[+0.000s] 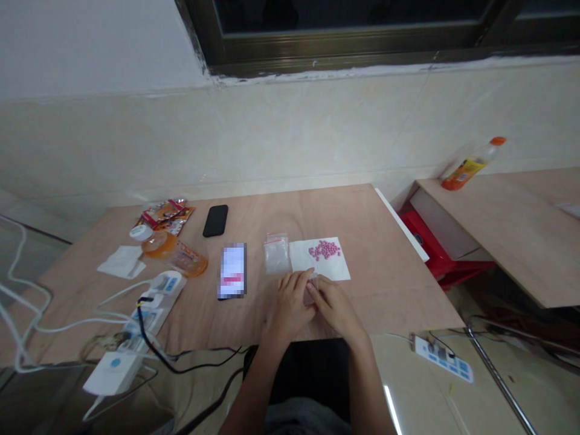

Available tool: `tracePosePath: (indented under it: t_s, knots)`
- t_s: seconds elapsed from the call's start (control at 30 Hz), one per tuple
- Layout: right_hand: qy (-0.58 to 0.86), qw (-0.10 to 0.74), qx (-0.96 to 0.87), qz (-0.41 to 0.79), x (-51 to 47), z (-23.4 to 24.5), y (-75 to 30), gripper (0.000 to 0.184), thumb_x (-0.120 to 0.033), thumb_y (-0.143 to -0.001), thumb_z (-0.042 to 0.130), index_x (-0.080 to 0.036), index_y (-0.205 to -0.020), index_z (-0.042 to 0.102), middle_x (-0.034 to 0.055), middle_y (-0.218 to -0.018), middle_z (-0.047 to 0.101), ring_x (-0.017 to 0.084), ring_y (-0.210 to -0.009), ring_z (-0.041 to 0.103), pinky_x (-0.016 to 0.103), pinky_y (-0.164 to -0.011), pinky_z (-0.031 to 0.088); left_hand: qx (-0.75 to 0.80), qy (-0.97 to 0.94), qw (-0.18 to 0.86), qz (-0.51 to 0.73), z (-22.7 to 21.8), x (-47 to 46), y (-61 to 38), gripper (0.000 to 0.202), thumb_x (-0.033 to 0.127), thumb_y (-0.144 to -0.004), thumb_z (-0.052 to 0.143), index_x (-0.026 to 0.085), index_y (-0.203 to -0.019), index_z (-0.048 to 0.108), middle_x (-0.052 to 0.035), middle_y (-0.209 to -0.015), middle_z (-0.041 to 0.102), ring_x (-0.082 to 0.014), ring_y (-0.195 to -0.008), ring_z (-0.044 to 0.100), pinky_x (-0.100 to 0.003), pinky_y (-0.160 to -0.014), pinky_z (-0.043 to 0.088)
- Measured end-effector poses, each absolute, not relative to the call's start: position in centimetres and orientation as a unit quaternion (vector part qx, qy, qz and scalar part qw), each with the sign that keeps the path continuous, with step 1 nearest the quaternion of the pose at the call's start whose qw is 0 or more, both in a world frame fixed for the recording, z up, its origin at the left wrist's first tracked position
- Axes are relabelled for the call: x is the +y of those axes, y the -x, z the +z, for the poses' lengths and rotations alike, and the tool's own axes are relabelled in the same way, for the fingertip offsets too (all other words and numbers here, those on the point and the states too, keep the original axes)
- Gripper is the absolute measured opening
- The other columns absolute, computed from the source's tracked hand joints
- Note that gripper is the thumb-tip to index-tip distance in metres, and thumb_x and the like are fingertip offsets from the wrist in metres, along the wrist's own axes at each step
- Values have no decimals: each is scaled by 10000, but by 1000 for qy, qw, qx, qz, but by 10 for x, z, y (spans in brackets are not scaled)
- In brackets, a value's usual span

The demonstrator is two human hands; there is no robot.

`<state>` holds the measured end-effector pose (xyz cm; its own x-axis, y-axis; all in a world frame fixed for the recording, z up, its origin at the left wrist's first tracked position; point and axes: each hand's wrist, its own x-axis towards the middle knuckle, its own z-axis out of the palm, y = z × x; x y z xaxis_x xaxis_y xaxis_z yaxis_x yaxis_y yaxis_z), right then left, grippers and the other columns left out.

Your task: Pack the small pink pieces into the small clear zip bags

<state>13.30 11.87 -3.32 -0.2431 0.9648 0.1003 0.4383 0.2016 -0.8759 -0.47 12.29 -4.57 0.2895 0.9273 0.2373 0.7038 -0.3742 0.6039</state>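
Observation:
My left hand (291, 301) and my right hand (336, 303) meet near the table's front edge. Between their closed fingers is a small clear plastic bag (310, 295), mostly covered by the fingers; its contents cannot be made out. Just beyond the hands lies a white sheet of paper (333, 272), with many small pink beads or pellets (325, 249) loosely heaped on it. A stack of clear zip bags (277, 255) rests at the paper's left edge, beyond my left hand.
Left of the bags lie a lit phone (232, 270) and a black phone (215, 220). Farther left are an orange drink bottle (174, 252), snack packets (165, 214), tissues (122, 262) and a power strip (147, 320) with cables. Another bottle (471, 168) stands on the right-hand table (512, 241).

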Motion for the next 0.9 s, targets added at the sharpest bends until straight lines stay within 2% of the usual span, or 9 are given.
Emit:
tracePosePath:
  t_s: [0.13, 0.23, 0.33, 0.43, 0.53, 0.63, 0.73, 0.9]
  knots:
    - [507, 402, -634, 424, 119, -38, -138, 371, -444, -971, 411, -190, -911, 675, 57, -892, 646, 176, -838, 584, 306, -777, 444, 544, -728, 246, 338, -56, 124, 12, 705, 232, -668, 731, 242, -1320, 464, -101, -1316, 500, -286, -1238, 460, -495, -1049, 370]
    - [507, 477, -535, 479, 121, -43, -142, 391, -508, -925, 476, -200, -952, 715, 27, -781, 624, 144, -709, 553, 258, -641, 435, 543, -648, 337, 414, -62, 125, 20, 873, 384, -618, 808, 249, -1373, 391, -133, -1407, 403, -313, -1315, 397, -524, -1074, 355]
    - [482, 565, -373, 556, 125, -50, -141, 409, -551, -848, 564, -183, -891, 736, -12, -633, 535, 82, -489, 393, 209, -429, 287, 480, -560, 505, 449, -58, 124, 26, 924, 547, -656, 761, 249, -1417, 329, -157, -1375, 456, -286, -1199, 526, -478, -993, 454]
    - [434, 622, -234, 608, 130, -58, -136, 388, -529, -770, 651, -167, -882, 734, -37, -601, 496, 39, -411, 269, 192, -359, 178, 419, -502, 611, 447, -46, 119, 26, 881, 669, -674, 687, 234, -1388, 408, -162, -1322, 518, -257, -1087, 601, -422, -935, 503]
    - [407, 624, -167, 646, 134, -67, -131, 371, -491, -742, 683, -154, -892, 725, -70, -544, 427, 17, -377, 194, 173, -331, 135, 401, -474, 633, 462, -34, 115, 24, 834, 683, -666, 688, 221, -1333, 493, -157, -1288, 544, -262, -1070, 602, -400, -884, 531]
    - [391, 607, -126, 680, 136, -77, -126, 336, -454, -721, 701, -155, -874, 715, -93, -496, 383, 11, -363, 154, 160, -316, 115, 402, -463, 635, 471, -29, 114, 23, 768, 636, -681, 711, 219, -1299, 528, -143, -1245, 565, -229, -998, 614, -381, -843, 546]
    - [375, 603, -95, 698, 138, -84, -122, 306, -425, -708, 706, -160, -859, 703, -95, -492, 403, 6, -352, 153, 148, -306, 116, 398, -455, 637, 479, -27, 115, 25, 725, 608, -696, 716, 225, -1284, 532, -129, -1218, 576, -200, -943, 620, -371, -837, 545]
    - [345, 607, -65, 713, 138, -88, -116, 248, -386, -719, 696, -159, -816, 673, -106, -472, 387, 5, -339, 157, 133, -300, 144, 389, -448, 638, 491, -20, 113, 28, 674, 597, -744, 678, 223, -1281, 514, -131, -1240, 574, -201, -953, 628, -374, -853, 536]
